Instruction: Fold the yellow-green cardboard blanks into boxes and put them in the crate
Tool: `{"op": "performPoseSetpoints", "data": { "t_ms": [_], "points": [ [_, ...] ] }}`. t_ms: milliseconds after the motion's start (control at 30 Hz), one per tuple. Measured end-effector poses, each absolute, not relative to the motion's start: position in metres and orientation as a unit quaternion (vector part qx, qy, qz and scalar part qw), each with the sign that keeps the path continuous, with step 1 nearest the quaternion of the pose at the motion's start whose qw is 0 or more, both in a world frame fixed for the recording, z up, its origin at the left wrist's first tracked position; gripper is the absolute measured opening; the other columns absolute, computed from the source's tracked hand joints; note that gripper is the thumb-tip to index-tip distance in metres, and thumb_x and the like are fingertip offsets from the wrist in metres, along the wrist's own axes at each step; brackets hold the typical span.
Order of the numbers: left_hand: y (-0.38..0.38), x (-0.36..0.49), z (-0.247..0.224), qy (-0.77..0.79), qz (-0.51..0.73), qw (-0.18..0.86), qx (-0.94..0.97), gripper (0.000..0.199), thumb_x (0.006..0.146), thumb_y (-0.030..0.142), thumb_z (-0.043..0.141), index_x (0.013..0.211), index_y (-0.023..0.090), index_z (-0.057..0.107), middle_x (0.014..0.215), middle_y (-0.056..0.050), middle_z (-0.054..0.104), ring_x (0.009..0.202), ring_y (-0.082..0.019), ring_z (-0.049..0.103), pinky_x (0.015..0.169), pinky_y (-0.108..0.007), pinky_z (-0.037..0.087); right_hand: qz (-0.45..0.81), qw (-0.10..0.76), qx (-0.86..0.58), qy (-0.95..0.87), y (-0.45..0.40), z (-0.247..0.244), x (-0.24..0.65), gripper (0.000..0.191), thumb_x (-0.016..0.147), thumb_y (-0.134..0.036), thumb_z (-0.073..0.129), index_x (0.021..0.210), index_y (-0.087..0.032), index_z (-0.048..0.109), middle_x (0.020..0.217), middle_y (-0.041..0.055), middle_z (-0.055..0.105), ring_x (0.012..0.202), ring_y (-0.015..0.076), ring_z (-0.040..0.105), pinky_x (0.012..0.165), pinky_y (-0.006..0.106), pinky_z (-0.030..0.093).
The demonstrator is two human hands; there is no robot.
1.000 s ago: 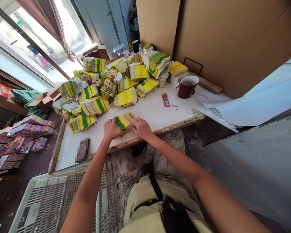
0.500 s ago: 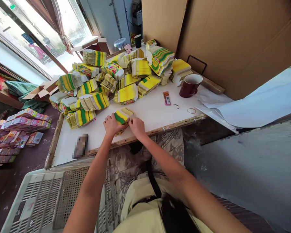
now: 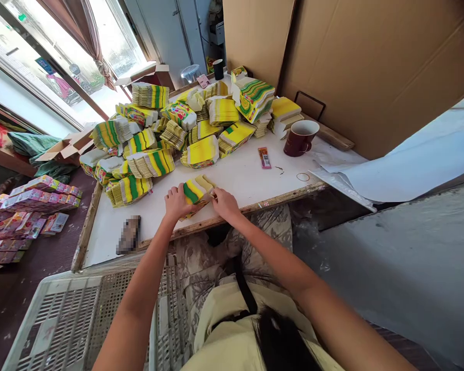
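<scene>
Near the front edge of the white table (image 3: 247, 188) lies a stack of flat yellow, green and white cartons (image 3: 198, 189). My left hand (image 3: 177, 202) grips the stack's left end, fingers wrapped round it. At its right end is my right hand (image 3: 225, 204), with thumb and fingers pinched on the cartons' edge. The undersides of both hands are hidden. Behind them, a large heap of similar carton stacks (image 3: 201, 151) covers the back left of the table.
A maroon mug (image 3: 300, 138), a small orange packet (image 3: 264, 158) and a rubber band (image 3: 303, 176) are on the right. A blurred dark object (image 3: 129, 235) lies front left. Plastic crates (image 3: 69, 314) stand below; boxed goods (image 3: 42, 201) lie at far left.
My right hand has shifted slightly right along the stack's edge. My left hand keeps its hold at the left end. The camera view has moved a little.
</scene>
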State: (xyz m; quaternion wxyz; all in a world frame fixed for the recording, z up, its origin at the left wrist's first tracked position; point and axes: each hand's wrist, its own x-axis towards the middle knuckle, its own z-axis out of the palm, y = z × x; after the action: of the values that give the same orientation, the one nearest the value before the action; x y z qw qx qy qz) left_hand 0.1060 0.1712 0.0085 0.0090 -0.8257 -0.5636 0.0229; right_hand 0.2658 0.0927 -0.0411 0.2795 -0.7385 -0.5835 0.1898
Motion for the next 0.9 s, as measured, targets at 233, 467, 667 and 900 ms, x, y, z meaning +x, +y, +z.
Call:
{"op": "performPoseSetpoints", "data": {
  "t_ms": [233,467,667,900],
  "points": [
    [0.160,0.098,0.005,-0.548,0.010,0.016,-0.836,0.093,0.073,0.074,0.058,0.142,0.017,0.035,0.125,-0.019,0.053,0.119,-0.036,0.049,0.096,-0.043,0.037,0.187,0.259,-0.724,-0.611,0.091,-0.040,0.270,0.019,0.088,-0.019,0.051,0.103,-0.020,0.063,0.098,0.0083,0.072,0.085,0.0217,0.065,0.068,0.029,0.040],
    [0.161,0.098,0.004,-0.554,0.009,0.010,-0.832,0.080,0.085,0.071,0.043,0.144,0.018,0.036,0.129,-0.018,0.053,0.121,-0.035,0.048,0.097,-0.043,0.037,0.185,0.254,-0.699,-0.643,0.085,-0.041,0.277,0.020,0.090,-0.019,0.051,0.106,-0.020,0.063,0.105,0.0077,0.072,0.090,0.0212,0.064,0.068,0.028,0.039],
    [0.161,0.101,0.008,-0.564,0.013,-0.005,-0.826,0.085,0.081,0.076,0.046,0.143,0.020,0.037,0.129,-0.018,0.053,0.121,-0.036,0.049,0.097,-0.044,0.038,0.190,0.253,-0.664,-0.677,0.080,-0.039,0.290,0.015,0.089,-0.017,0.053,0.095,-0.022,0.065,0.100,0.0047,0.072,0.090,0.0198,0.064,0.069,0.026,0.037],
    [0.159,0.104,0.009,-0.573,0.009,0.002,-0.819,0.083,0.081,0.076,0.047,0.142,0.021,0.038,0.129,-0.017,0.054,0.121,-0.035,0.049,0.097,-0.042,0.037,0.218,0.239,-0.610,-0.724,0.067,-0.040,0.308,0.010,0.085,-0.015,0.057,0.083,-0.020,0.065,0.087,0.0032,0.070,0.080,0.0173,0.060,0.066,0.025,0.033]
  ]
}}
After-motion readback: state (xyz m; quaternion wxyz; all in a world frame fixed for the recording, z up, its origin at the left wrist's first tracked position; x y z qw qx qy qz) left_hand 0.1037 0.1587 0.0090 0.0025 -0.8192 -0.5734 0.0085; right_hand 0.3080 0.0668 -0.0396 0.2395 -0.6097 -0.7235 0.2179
